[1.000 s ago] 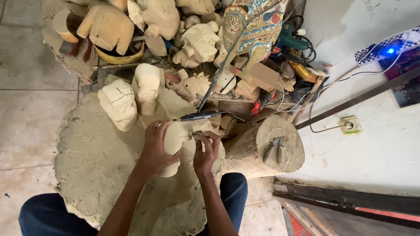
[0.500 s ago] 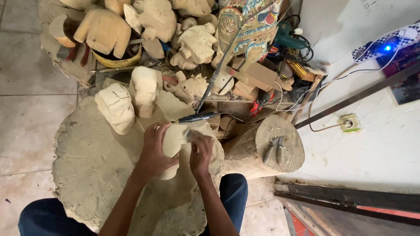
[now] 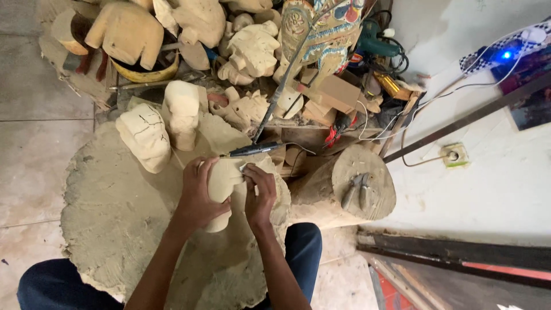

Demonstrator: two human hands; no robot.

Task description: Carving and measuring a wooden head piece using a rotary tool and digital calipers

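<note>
A pale carved wooden piece (image 3: 224, 183) stands on a dusty round mat (image 3: 120, 218) between my knees. My left hand (image 3: 198, 195) wraps around its left side and holds it steady. My right hand (image 3: 259, 192) presses a small tool or abrasive against the piece's upper right edge; what it holds is too small to tell apart. A dark rotary handpiece (image 3: 252, 149) with a flexible shaft lies just beyond the piece.
Two rough wooden carvings (image 3: 144, 136) (image 3: 182, 112) stand on the mat's far side. A heap of unfinished carvings (image 3: 201, 28) and a painted figure (image 3: 321, 28) lies behind. A log stump (image 3: 350, 189) with pliers (image 3: 357, 190) is at right, with cables and a wall socket (image 3: 453, 155).
The view has shifted slightly. My right hand has slid a little along the upper edge of the carved piece; my left hand keeps its grip.
</note>
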